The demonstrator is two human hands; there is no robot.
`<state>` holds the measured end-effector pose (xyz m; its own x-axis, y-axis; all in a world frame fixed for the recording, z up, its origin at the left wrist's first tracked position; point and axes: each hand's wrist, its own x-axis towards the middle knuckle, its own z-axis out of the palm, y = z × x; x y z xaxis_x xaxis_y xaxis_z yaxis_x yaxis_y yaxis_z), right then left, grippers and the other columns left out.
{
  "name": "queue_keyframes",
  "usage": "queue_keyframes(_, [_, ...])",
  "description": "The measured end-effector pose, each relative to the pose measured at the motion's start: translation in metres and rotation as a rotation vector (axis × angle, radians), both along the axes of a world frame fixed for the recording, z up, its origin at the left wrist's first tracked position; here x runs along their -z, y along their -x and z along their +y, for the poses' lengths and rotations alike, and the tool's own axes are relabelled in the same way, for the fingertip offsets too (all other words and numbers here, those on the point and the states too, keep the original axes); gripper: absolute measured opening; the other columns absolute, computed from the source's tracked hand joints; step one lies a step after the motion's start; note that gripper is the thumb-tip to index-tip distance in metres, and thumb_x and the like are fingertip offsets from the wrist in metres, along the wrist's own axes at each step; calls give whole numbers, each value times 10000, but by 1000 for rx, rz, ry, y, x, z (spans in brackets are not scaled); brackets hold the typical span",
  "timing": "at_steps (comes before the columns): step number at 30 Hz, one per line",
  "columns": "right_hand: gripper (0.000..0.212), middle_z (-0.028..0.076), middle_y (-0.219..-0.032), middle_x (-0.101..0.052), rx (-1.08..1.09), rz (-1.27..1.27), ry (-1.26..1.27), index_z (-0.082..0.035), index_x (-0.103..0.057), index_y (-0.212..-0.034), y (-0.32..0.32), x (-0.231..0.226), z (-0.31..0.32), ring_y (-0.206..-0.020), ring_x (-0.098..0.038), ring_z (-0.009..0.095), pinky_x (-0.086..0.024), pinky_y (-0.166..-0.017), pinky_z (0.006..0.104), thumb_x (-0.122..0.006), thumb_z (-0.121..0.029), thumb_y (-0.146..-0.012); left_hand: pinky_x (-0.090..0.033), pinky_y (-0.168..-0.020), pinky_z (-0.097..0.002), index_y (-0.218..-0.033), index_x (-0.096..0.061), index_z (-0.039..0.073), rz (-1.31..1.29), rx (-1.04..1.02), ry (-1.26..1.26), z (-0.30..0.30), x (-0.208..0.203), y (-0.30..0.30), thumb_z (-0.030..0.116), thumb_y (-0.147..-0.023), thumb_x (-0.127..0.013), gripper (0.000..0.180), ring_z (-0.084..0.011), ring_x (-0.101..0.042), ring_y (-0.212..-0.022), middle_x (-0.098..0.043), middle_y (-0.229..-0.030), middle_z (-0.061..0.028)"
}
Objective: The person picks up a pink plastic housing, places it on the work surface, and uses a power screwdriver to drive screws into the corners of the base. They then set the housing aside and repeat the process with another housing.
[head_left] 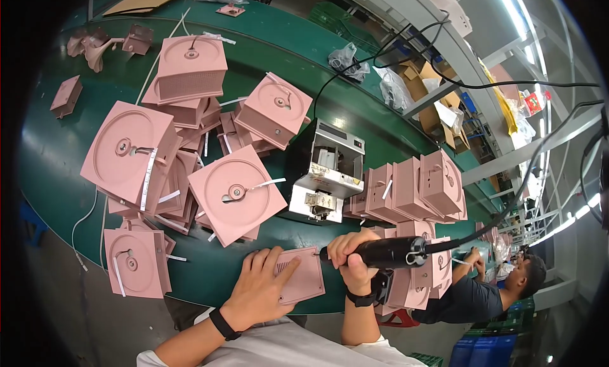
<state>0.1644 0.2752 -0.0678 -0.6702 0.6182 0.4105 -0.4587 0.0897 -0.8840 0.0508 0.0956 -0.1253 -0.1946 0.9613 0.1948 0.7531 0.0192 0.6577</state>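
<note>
A pink plastic box (309, 275) with a slotted vent and small corner holes lies at the table's near edge. My left hand (257, 284) rests on its left part, fingers spread, steadying it from above. In my right hand (353, 258) is a black electric screwdriver (394, 253), held nearly level with its cable running off to the right. Its tip points left at the box's upper right corner; whether it touches a screw there is too small to tell. Just beyond stands a black and silver screw feeder (327, 170).
Stacked pink housings (236, 192) with round recesses and white strips crowd the left. More housings (412, 186) line the right, close to my right arm. Loose pink parts (95, 46) lie far left on the green table (57, 157). A co-worker (485, 291) sits at right.
</note>
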Motion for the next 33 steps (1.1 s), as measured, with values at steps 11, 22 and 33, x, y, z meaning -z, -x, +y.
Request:
queue_keyframes(11, [380, 57, -606, -564, -163, 14, 20, -24, -553, -807, 2, 3, 14, -510, -532, 170, -477, -534, 318, -824, -286, -854, -326, -1135, -530, -1452, -550, 97, -40, 3, 21, 4, 0, 3, 375, -683, -849, 871, -433, -410, -1306, -430, -1421, -237])
queue_keyframes(22, [348, 71, -624, -591, -149, -83, -29, -13, -552, -747, 5, -19, 5, -547, -576, 186, -500, -564, 315, -838, -200, -810, -362, -1080, -495, -1448, -542, 67, 18, 75, -7, 0, 0, 14, 339, -688, -816, 852, -395, -471, -1260, -459, -1403, -249])
queue_keyframes(33, [296, 44, -595, -480, 104, 45, -138, -62, -478, -853, 55, -27, 40, -484, -467, 171, -422, -501, 332, -687, -253, -943, -412, -965, -463, -1427, -525, 6, -110, -188, 333, -31, -32, -37, 466, -739, -826, 881, -419, -488, -1202, -468, -1374, -283])
